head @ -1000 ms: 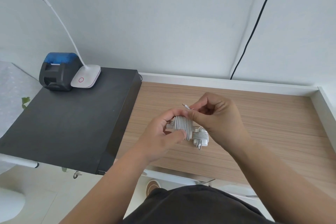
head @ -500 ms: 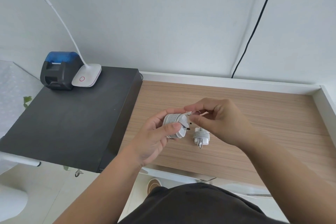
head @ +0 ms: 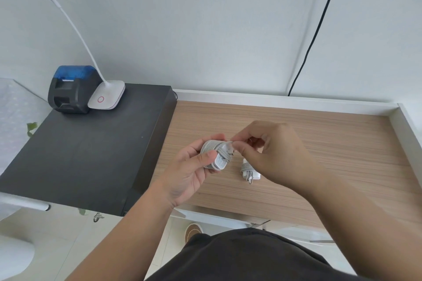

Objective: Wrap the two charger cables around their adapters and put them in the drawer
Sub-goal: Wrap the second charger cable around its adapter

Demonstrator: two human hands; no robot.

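Left hand (head: 190, 170) grips adapter (head: 217, 155) — prongs pointing right.

Bare wood desktop (head: 319, 143) right, behind hands; second wrapped charger (head: 247, 169) obstructs centre; drawer seemingly hidden.

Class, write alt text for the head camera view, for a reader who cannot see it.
A person's left hand grips a white adapter wound with cable, while the right hand pinches the cable's loose end above a wooden desk. A second wrapped charger lies on the desk below the right hand.
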